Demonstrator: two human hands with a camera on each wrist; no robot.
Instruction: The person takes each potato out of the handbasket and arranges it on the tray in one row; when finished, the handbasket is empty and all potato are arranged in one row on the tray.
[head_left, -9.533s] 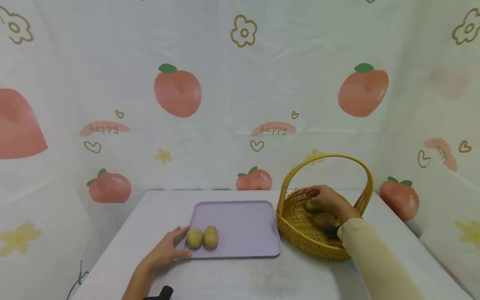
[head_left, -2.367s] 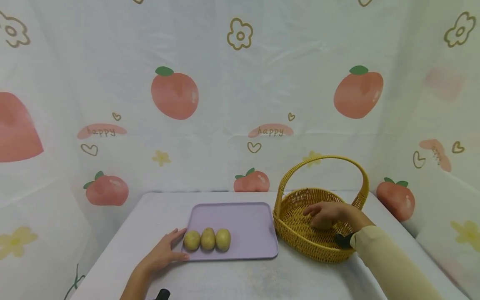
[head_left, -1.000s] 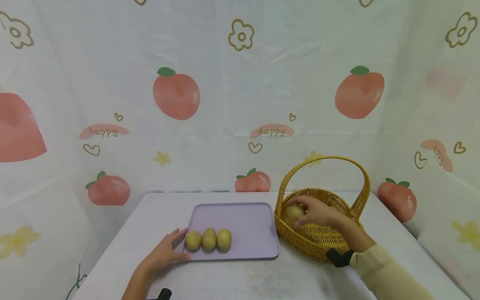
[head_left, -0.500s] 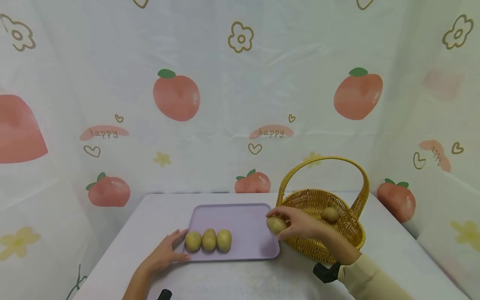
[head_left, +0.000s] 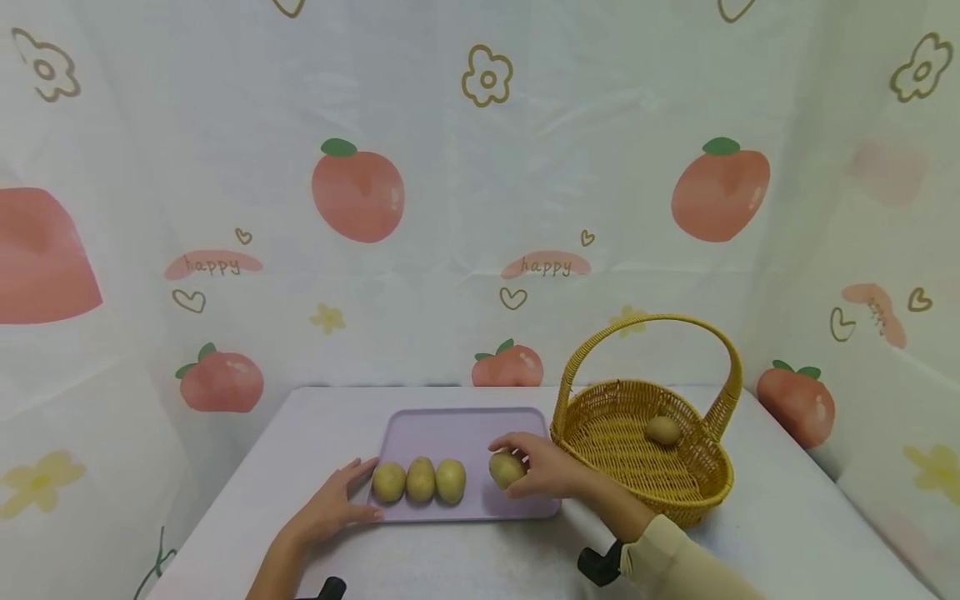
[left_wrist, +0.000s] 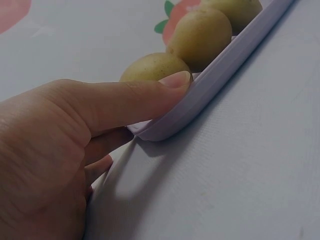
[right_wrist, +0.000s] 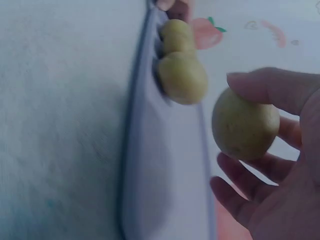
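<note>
My right hand (head_left: 547,468) holds a potato (head_left: 506,470) between thumb and fingertips, over the right part of the lilac tray (head_left: 480,425). In the right wrist view this held potato (right_wrist: 245,125) is in front of the palm. Three potatoes stand in a row along the tray's near left side: a left one (head_left: 388,482), a middle one (head_left: 421,479) and a right one (head_left: 451,481). My left hand (head_left: 330,504) rests at the tray's near left corner, its thumb (left_wrist: 150,97) lying straight over the rim and its fingers along the left side.
Right of the tray stands a yellow wicker basket (head_left: 600,483) with a tall arched handle (head_left: 660,317). One potato (head_left: 663,430) lies inside, toward its right back. Behind the white table (head_left: 480,558) hangs a fruit-printed curtain (head_left: 450,317).
The row on the tray has grown from two potatoes to three. My right hand has lifted another potato out of the basket and moved left over the tray. My left hand stays put.
</note>
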